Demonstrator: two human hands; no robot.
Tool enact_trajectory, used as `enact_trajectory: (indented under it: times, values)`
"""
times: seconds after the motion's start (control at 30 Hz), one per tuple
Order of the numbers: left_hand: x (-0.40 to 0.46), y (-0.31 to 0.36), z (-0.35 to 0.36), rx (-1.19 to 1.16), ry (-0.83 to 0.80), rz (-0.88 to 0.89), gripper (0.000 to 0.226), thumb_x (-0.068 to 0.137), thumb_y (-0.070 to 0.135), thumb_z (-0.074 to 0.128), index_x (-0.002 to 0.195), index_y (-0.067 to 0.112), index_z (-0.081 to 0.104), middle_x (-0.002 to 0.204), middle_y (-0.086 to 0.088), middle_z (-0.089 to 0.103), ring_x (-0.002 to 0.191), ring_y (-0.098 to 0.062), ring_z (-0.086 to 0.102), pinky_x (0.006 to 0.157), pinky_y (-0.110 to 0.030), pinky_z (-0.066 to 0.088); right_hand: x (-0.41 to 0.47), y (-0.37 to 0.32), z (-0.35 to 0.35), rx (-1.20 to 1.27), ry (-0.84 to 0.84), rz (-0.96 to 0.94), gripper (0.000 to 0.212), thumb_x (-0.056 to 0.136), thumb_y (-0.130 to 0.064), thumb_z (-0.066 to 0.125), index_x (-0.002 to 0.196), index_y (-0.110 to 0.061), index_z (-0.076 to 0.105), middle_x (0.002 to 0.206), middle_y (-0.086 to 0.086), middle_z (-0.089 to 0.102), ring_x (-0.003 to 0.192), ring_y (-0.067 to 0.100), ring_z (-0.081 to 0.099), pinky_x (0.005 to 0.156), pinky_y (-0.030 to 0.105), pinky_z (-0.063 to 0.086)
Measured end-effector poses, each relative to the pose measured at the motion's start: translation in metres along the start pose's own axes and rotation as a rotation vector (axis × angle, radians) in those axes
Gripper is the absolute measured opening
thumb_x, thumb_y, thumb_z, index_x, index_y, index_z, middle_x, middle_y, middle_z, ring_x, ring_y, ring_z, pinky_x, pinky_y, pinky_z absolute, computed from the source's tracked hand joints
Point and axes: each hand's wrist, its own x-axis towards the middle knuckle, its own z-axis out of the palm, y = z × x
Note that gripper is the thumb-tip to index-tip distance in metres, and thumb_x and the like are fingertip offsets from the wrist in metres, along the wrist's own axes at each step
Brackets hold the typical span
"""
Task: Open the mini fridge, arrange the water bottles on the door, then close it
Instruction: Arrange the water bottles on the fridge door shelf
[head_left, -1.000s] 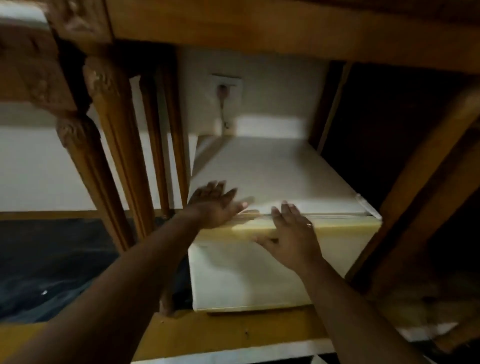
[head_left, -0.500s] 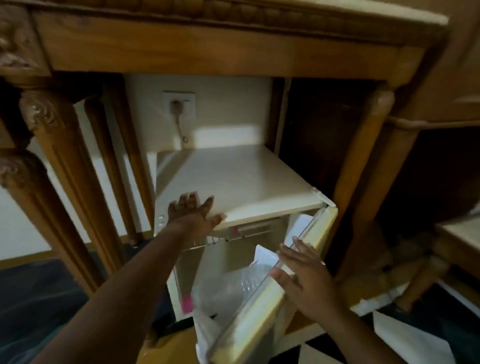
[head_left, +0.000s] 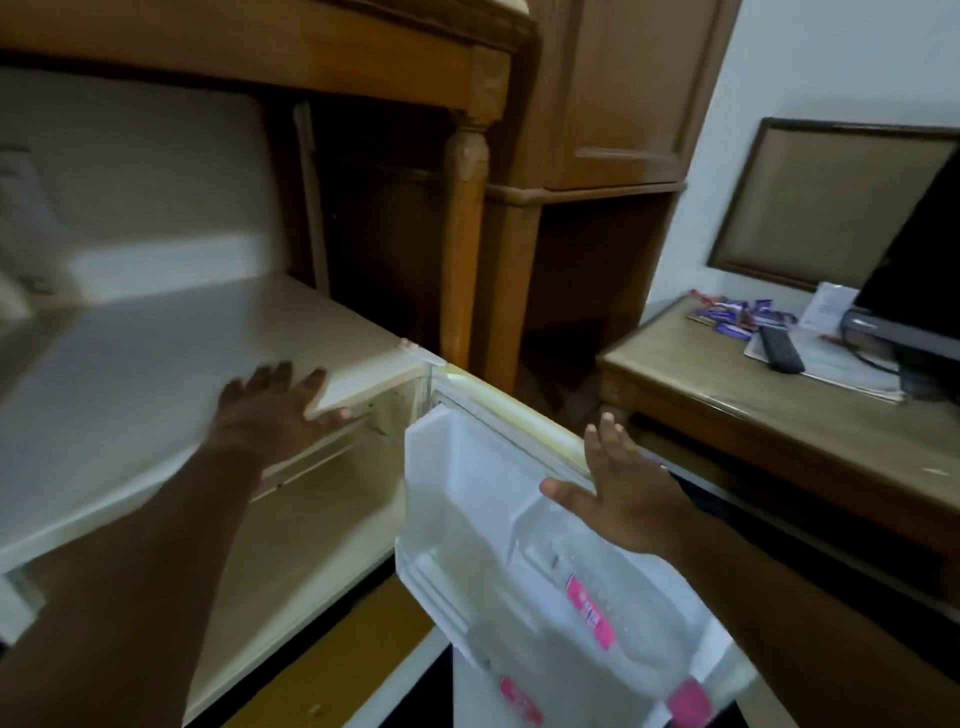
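Mini fridge (head_left: 156, 364) sits under the wooden desk, its door (head_left: 519, 415) swung wide open to the right. Left hand (head_left: 270, 410) lies flat on the fridge top at the front edge, fingers (head_left: 280, 374) spread, gripping nothing. Right hand (head_left: 623, 499) is open too, fingers splayed, palm against the door's upper edge, not clenched on it. Water bottles (head_left: 597, 613) with pink labels sit in the door shelf just below and near the right hand, long axes tilted and leaning, blurred. Right hand is clearly nearer, so the reach is straight down. Half a second ago the door was only partly open; one second ago it was shut with both hands on its top edge.
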Motion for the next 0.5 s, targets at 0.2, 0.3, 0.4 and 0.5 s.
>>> enact_trajectory:
  times: [0.2,0.3,0.4,0.5]
  values:
    - [-0.003,-0.006,0.003,-0.033,0.003,0.007,0.106,0.069,0.092,-0.003,0.160,0.038,0.012,0.169,-0.009,0.014,0.153,-0.031,0.013,0.121,-0.051,0.015,0.023,0.019,0.000,-0.196,0.035,0.069,0.122,0.059,-0.095,-0.002,0.152,-0.015,-0.002,0.163,0.008,-0.007,0.149,0.029,-0.011,0.120,0.052,0.003]
    - [-0.003,-0.006,0.002,-0.022,0.018,0.011,0.102,0.073,0.092,0.003,0.160,0.038,0.011,0.169,-0.008,0.014,0.153,-0.031,0.013,0.120,-0.051,0.016,0.013,0.022,-0.005,-0.214,-0.006,0.046,0.119,0.063,-0.094,0.004,0.152,-0.015,0.005,0.163,0.011,-0.003,0.149,0.031,-0.004,0.119,0.053,0.005]
    - [-0.005,-0.003,0.001,-0.031,0.010,-0.001,0.103,0.072,0.093,0.006,0.160,0.039,0.010,0.169,-0.007,0.013,0.153,-0.030,0.012,0.120,-0.051,0.015,-0.016,0.030,0.003,-0.359,0.135,-0.020,0.097,0.070,-0.088,0.027,0.135,-0.018,0.042,0.145,0.017,0.042,0.131,0.037,0.041,0.102,0.052,0.040]
    - [-0.010,0.000,-0.004,-0.036,0.011,-0.006,0.105,0.071,0.093,0.007,0.160,0.038,0.010,0.169,-0.008,0.011,0.154,-0.030,0.010,0.121,-0.051,0.013,-0.041,0.045,0.018,-0.462,0.021,0.123,0.090,0.065,-0.086,0.044,0.129,-0.022,0.041,0.125,0.012,0.054,0.108,0.031,0.056,0.084,0.043,0.050]
